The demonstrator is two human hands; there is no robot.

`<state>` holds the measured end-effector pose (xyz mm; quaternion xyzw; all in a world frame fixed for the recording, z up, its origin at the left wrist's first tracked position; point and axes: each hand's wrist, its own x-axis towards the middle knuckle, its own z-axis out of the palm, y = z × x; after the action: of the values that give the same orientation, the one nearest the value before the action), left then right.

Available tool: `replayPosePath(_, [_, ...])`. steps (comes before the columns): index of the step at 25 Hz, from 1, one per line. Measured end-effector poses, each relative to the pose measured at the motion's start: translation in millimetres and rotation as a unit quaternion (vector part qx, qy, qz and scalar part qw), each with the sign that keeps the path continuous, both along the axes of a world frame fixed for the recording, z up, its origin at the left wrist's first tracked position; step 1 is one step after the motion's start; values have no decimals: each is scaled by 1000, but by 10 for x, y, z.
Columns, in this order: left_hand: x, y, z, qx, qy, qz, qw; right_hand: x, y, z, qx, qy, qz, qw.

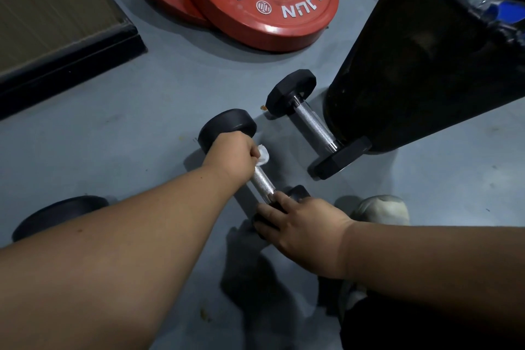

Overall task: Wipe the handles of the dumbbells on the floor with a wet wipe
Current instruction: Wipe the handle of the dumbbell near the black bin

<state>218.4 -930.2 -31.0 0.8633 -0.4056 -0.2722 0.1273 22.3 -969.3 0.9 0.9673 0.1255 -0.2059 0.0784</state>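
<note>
A black dumbbell with a knurled steel handle [264,183] lies on the grey floor at the centre. My left hand [231,155] grips the far end of that handle with a white wet wipe [262,157] bunched between fingers and bar. My right hand [301,221] rests on the near black head of the same dumbbell, fingers spread over it. A second dumbbell [312,122] lies just to the right, its handle bare, its near head against a black bin. A third dumbbell's head [56,214] shows at the left, partly hidden behind my left forearm.
Two red weight plates [264,0] lie overlapped at the back. A tall black bin [420,60] with a liner leans in from the right. A dark-edged platform [56,23] fills the far left. A light shoe [380,209] stands by my right hand.
</note>
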Motion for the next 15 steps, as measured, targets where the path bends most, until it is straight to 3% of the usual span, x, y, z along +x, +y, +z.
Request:
replayPosePath(6, [-32, -9, -17, 10, 21, 2, 1000, -192, -287, -189, 79, -119, -44, 989])
replayPosePath(13, [-203, 131, -5, -25, 46, 33, 998, -215, -415, -167, 114, -134, -46, 983])
replayPosePath(15, [-323, 172, -3, 3, 67, 17, 998, -186, -380, -178, 132, -124, -40, 983])
